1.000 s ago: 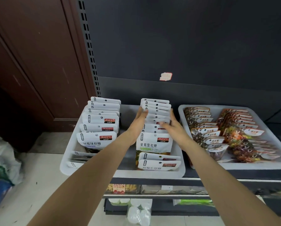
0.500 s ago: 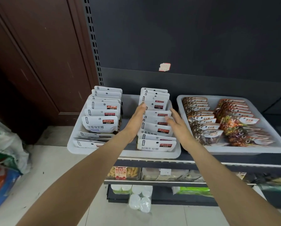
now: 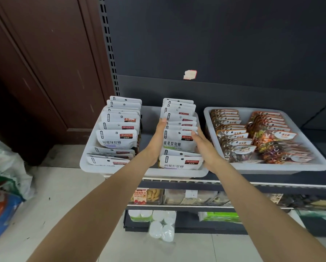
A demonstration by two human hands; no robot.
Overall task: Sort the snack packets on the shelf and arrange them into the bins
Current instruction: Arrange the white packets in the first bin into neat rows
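Both hands have slid slightly forward along the right row of white packets (image 3: 179,140) since a moment ago. Dark metal shelf (image 3: 271,183) backs onto a slotted grey panel, a brown door at 9 o'clock. Left hand (image 3: 157,140) and right hand (image 3: 205,148), flat with fingers spread, bracket that row inside the white plastic bin (image 3: 94,161); glossy orange packets (image 3: 253,137) fill the bin at 3 o'clock.

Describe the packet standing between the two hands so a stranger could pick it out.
Start at the left white bin on the top shelf; it holds two rows of white packets. In its right row, between the left hand and right hand, one white packet stands upright. Unlike its overlapped neighbours, its whole front shows, with large black characters over a green stripe.
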